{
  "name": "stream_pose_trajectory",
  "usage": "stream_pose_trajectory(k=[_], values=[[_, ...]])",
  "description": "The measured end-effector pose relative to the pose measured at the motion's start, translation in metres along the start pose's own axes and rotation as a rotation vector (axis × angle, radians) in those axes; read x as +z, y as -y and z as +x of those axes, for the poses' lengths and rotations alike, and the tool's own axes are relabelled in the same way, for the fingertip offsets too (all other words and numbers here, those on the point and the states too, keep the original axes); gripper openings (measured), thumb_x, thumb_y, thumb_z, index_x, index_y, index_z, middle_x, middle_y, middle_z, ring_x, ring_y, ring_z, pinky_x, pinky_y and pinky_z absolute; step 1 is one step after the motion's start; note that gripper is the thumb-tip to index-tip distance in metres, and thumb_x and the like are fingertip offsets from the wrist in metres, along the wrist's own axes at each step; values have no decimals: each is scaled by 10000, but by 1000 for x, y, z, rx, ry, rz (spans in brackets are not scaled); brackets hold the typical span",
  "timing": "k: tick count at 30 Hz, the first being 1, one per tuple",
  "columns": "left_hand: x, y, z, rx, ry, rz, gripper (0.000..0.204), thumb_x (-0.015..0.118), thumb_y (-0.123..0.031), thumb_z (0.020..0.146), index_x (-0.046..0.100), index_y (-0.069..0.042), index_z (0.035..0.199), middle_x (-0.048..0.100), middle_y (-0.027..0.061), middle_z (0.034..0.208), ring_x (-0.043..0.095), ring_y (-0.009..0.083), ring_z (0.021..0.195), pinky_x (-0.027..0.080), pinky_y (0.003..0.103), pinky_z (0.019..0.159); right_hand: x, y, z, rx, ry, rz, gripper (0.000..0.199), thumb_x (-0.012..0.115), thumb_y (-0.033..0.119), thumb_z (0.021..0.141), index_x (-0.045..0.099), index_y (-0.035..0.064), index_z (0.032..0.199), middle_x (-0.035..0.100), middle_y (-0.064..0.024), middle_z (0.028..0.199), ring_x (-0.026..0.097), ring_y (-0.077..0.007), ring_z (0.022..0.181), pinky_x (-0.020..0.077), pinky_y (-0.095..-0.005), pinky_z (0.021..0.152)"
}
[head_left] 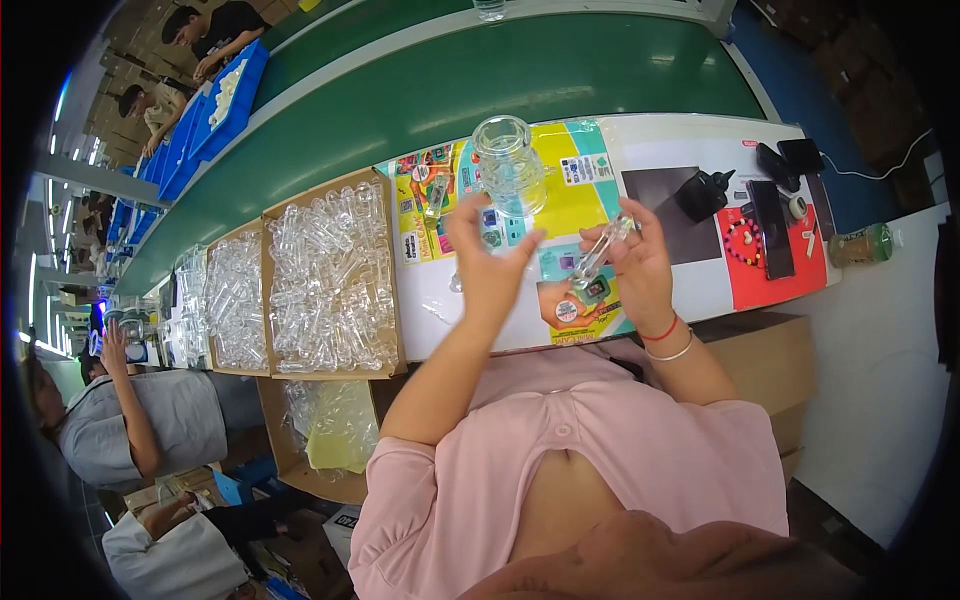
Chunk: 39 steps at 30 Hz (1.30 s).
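Observation:
My right hand (643, 262) grips a slim clear tube-shaped piece (600, 254), held tilted over the printed sheets on the table. My left hand (488, 262) is raised to its left, thumb and fingers apart, with nothing visible in it. Just beyond the left hand stands a clear ribbed jar (508, 168) with a wide round rim. Another small clear piece (436, 197) lies on the colourful sheet left of the jar. Close to my left forearm, an open cardboard box (394, 290) is heaped with similar clear pieces.
A second box of clear parts (237, 300) adjoins on the left. On the right lie a black bottle (703, 194), a phone (777, 230) and a beaded bracelet (744, 243). A green conveyor (600, 65) runs behind. Co-workers sit at the left, some beside blue trays (228, 100).

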<state>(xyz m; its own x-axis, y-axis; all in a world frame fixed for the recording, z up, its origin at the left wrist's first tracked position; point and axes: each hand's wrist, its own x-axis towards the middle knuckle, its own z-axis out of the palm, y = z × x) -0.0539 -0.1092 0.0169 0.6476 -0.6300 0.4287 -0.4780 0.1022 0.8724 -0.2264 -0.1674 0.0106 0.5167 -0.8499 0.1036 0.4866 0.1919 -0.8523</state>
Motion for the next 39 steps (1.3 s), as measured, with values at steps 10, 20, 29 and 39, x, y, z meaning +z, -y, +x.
stream_pose_trajectory(k=[10, 20, 29, 39], values=[[-12, 20, 56, -202, 479, -95, 797, 846, -147, 575, 437, -22, 1247, 477, 151, 1235, 541, 278, 1091, 453, 402, 923, -11, 1, 13, -61, 11, 142, 504, 583, 243, 909, 380, 56, 1330, 611, -127, 1025, 608, -183, 906, 494, -314, 821], [-64, -54, -19, -231, 273, -561, 824, 881, -430, 506, 550, 2, 1125, 446, 67, 1051, 463, 178, 1015, 401, 311, 895, 21, 16, -3, -102, 306, 31, 500, 581, 252, 909, 404, 12, 1311, 605, -125, 1055, 592, -167, 973, 486, -295, 845], [-76, -56, -23, -268, 255, -587, 844, 880, -400, 531, 529, 25, 1170, 416, 77, 1108, 467, 195, 1076, 429, 319, 912, 37, 18, -10, -100, 358, -60, 497, 591, 259, 901, 420, -13, 1280, 609, -145, 1077, 626, -163, 893, 506, -281, 807], [-87, -54, -30, -292, 278, -589, 826, 884, -403, 530, 534, 11, 1154, 419, 76, 1112, 454, 192, 1087, 387, 321, 948, 37, 22, -14, -200, 432, -171, 441, 610, 105, 879, 443, -28, 1266, 567, -169, 1163, 593, -209, 1023, 513, -347, 854]])
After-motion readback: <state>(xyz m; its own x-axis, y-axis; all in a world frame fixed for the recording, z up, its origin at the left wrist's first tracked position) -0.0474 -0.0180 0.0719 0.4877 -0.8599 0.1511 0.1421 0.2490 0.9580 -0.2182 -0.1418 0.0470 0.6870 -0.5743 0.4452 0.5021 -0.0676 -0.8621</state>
